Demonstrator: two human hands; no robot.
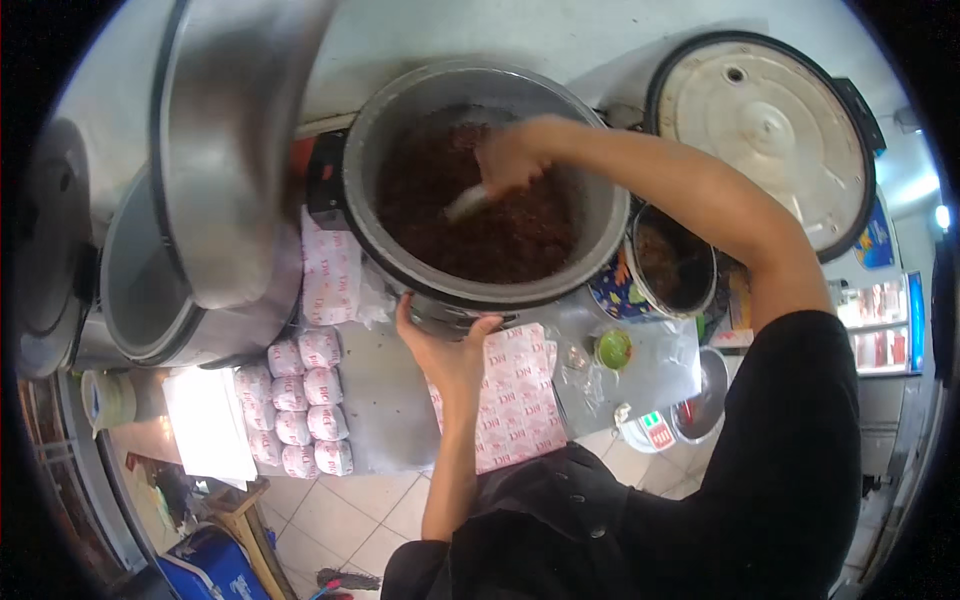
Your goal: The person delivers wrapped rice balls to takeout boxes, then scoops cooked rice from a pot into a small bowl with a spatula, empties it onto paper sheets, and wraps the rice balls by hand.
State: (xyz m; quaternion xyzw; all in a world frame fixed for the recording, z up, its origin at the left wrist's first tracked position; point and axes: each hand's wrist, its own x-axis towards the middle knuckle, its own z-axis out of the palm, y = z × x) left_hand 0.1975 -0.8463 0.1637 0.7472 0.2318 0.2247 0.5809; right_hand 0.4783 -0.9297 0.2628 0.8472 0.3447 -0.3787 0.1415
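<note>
A large metal cooker [420, 281] stands before me, its inner pot partly filled with dark brown, grainy food [442, 240]. My right hand [517, 157], blurred, reaches into the pot and grips a pale-handled utensil [466, 202]. The utensil's far end is hidden in the food. My left hand [448, 356] is spread against the front of the cooker below its rim, thumb and a finger showing on either side; the other fingers are hidden. Beside and under my left wrist lies a stack of red-printed wrapping paper [517, 405] on the metal table [382, 397].
Several paper-wrapped portions [292, 409] sit left of my left arm, near white sheets [206, 424]. Another large cooker [127, 300] with a raised lid [225, 150] stands left. Rightward are a smaller pot [675, 259], a green cup [615, 349] and a round lid [765, 142].
</note>
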